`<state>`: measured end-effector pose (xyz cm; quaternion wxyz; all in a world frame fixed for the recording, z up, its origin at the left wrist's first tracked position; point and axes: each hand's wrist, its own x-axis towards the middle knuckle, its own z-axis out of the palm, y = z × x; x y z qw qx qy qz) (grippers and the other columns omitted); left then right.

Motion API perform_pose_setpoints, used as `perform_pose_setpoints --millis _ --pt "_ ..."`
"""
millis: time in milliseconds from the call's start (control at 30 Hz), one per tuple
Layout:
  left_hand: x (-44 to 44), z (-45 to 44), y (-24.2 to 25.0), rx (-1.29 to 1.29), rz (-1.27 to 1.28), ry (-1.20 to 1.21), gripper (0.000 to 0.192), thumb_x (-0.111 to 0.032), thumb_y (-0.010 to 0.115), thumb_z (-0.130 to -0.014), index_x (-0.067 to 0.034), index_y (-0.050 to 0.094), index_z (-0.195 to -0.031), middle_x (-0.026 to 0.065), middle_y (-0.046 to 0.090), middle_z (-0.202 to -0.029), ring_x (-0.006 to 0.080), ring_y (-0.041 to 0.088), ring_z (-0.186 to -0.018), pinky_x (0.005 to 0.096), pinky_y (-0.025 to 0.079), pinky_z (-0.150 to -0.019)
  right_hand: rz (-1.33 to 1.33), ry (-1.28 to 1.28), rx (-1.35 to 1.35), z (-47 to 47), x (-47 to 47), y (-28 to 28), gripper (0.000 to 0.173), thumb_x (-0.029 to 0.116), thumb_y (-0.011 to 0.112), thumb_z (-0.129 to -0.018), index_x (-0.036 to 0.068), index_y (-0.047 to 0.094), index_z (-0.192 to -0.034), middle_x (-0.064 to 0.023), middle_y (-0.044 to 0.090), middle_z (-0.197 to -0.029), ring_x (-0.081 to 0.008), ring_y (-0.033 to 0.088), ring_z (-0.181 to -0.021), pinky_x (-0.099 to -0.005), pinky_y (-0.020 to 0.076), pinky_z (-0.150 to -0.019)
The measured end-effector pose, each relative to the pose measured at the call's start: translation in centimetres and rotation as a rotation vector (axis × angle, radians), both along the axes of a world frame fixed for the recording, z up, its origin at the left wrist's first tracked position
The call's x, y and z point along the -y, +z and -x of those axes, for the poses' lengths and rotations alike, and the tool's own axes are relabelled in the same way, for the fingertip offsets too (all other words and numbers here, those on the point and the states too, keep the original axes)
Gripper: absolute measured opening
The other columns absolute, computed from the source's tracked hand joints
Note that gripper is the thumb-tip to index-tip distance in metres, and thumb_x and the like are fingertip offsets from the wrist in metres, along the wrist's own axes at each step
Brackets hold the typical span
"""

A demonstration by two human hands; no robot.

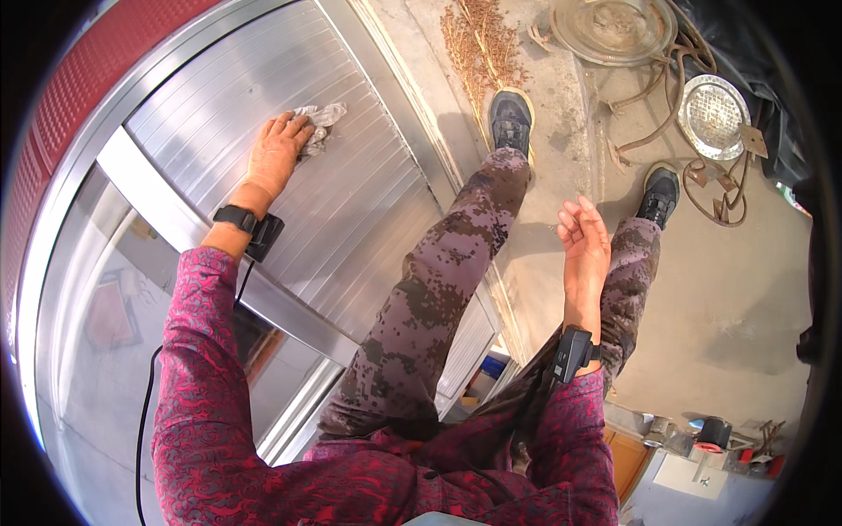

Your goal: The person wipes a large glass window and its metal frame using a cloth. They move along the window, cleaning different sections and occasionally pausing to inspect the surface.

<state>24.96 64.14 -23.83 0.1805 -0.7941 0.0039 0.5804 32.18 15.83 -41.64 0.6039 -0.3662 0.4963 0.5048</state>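
Under the fingers of my left hand (276, 151) is a crumpled grey-white cloth (323, 119), pressed flat against the ribbed metal lower panel (355, 191) of a door. Part of the cloth is hidden beneath the palm. My right hand (585, 237) hangs in the air beside my right leg, palm turned up, fingers loosely curled and apart, with nothing in it. Above the left hand's wrist sits a black strap with a small box (264, 235); a similar black device (572, 355) is on the right wrist.
A glass pane (112, 289) adjoins the door's metal crossbar (158, 184). Dry plant stalks (483, 39) lie on the concrete by my shoe. To the right are a round glass dish (612, 29), a bent metal stand (671, 118), and a round metal tray (714, 115). A black cable (146, 407) trails at left.
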Motion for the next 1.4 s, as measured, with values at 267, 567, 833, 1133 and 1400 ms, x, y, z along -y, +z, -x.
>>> perform_pose_setpoints --millis 267,567,833,1133,1400 --pt "1.2 -3.7 17.8 0.041 -0.178 -0.004 0.051 -0.002 0.062 -0.085 -0.016 0.063 -0.135 0.0037 0.055 -0.144 0.0265 0.044 -0.142 0.0417 0.039 -0.116 -0.003 0.009 0.008 0.5 -0.1 -0.5 0.035 0.018 0.061 -0.103 0.003 0.061 -0.135 -0.0093 0.070 -0.117 -0.0168 0.067 -0.102 -0.0291 0.0537 -0.089" --pt "-3.1 -2.2 -7.0 -0.020 -0.038 -0.086 0.045 -0.007 0.056 -0.092 -0.017 0.062 -0.135 0.0041 0.056 -0.144 0.0266 0.047 -0.139 0.0397 0.039 -0.113 0.016 -0.019 0.014 -0.5 0.3 0.0 0.034 0.017 0.058 -0.104 0.002 0.060 -0.135 -0.0094 0.069 -0.117 -0.0162 0.067 -0.100 -0.0293 0.0527 -0.088" --pt "-3.9 -1.8 -6.8 0.020 -0.052 -0.096 0.044 -0.009 0.056 -0.093 -0.018 0.061 -0.136 0.0022 0.055 -0.146 0.0255 0.045 -0.141 0.0389 0.038 -0.114 0.027 -0.011 0.002 -0.2 0.2 -0.4 0.034 0.017 0.058 -0.104 0.004 0.060 -0.135 -0.0086 0.070 -0.116 -0.0155 0.067 -0.099 -0.0284 0.0521 -0.087" --pt "-0.9 -7.6 19.0 0.015 -0.286 -0.047 0.050 -0.002 0.060 -0.086 -0.012 0.063 -0.135 0.0042 0.056 -0.144 0.0264 0.046 -0.140 0.0412 0.038 -0.116 0.074 0.016 -0.019 0.9 -0.7 -0.9 0.031 0.015 0.058 -0.104 0.004 0.062 -0.133 -0.0089 0.071 -0.114 -0.0154 0.068 -0.098 -0.0284 0.0535 -0.085" --pt "-5.6 -5.6 4.3 0.040 -0.101 -0.045 0.054 0.001 0.061 -0.088 -0.014 0.059 -0.139 0.0053 0.052 -0.149 0.0277 0.043 -0.143 0.0423 0.037 -0.117 0.020 -0.027 0.003 0.2 -0.3 -0.8 0.035 0.017 0.058 -0.104 0.002 0.058 -0.136 -0.0090 0.069 -0.117 -0.0152 0.067 -0.099 -0.0275 0.0524 -0.087"
